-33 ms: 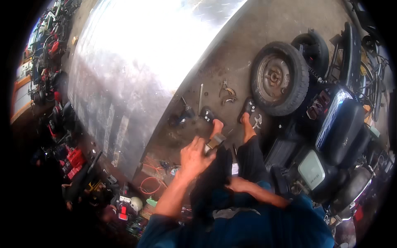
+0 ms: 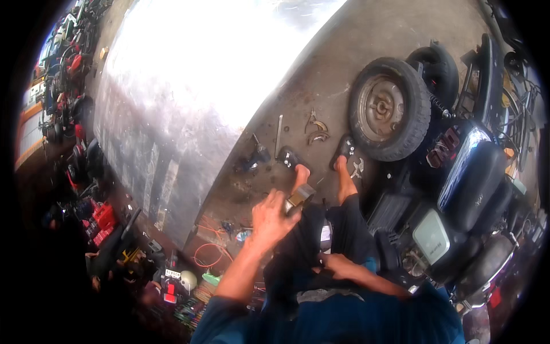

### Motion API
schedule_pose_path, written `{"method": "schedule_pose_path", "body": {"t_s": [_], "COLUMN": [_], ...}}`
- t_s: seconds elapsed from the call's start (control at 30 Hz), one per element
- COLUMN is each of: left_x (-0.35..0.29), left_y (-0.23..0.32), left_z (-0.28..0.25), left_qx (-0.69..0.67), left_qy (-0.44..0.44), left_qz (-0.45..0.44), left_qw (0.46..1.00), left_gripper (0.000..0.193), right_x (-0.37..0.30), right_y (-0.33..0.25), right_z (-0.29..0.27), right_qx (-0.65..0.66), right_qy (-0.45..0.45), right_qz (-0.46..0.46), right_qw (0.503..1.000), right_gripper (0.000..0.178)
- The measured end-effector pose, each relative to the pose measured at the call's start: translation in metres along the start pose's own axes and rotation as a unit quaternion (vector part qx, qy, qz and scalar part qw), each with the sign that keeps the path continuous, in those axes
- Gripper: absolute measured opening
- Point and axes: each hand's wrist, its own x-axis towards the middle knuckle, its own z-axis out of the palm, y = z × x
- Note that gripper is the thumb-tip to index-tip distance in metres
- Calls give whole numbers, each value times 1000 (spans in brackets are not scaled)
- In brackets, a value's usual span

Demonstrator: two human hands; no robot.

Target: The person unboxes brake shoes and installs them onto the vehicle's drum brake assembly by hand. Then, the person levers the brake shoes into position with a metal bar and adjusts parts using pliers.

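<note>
My left hand (image 2: 269,217) is closed round a small brown-and-grey metal part with a curved side (image 2: 299,198), held up in front of my left thigh. My right hand (image 2: 339,265) rests low against my dark shorts (image 2: 352,232), its fingers curled in. Something small and dark shows at its fingertips, too small to name. On the floor beyond my feet lie two curved brake shoes (image 2: 318,136), a long flat metal bar (image 2: 279,136), a dark power-tool-like object (image 2: 255,159) and a small silver metal piece (image 2: 358,168).
A wheel with a knobbly tyre (image 2: 389,109) stands at the right, beside a black motorcycle seat (image 2: 472,178) and other motorcycle parts. A large shiny metal sheet (image 2: 195,132) fills the left. An orange hose (image 2: 209,255) and clutter lie near its corner.
My right hand has shifted slightly right and down along my shorts, and more of its fingers shows. My left hand still holds the metal part in nearly the same place.
</note>
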Motion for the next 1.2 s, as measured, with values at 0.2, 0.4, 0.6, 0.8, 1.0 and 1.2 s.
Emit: {"method": "schedule_pose_path", "body": {"t_s": [0.2, 0.4, 0.6, 0.8, 1.0, 1.2], "left_x": [30, 96, 145, 194, 237, 254], "left_y": [-23, -59, -113, -142, -172, -193], "left_z": [39, 80, 128, 174, 217, 243], "left_qx": [-92, -180, -278, -405, -465, -464], "left_qy": [30, 105, 194, 345, 455, 567], "left_qz": [-35, -13, -42, -9, 42, 43], "left_qw": [995, 978, 940, 847, 759, 679], "left_gripper": [35, 33, 28, 30, 37, 35], "right_x": [39, 162, 216, 238, 258, 280], "right_y": [30, 67, 63, 56, 43, 20], "right_z": [-71, -187, -277, -345, -405, -422], "right_qx": [181, 325, 339, 258, 126, -93], "right_qy": [43, 286, 44, 125, 132, 228], "right_qz": [89, -104, -240, -225, -334, -367], "right_qw": [978, 895, 909, 931, 925, 897], "right_gripper": [62, 76, 50, 59, 60, 57]}}
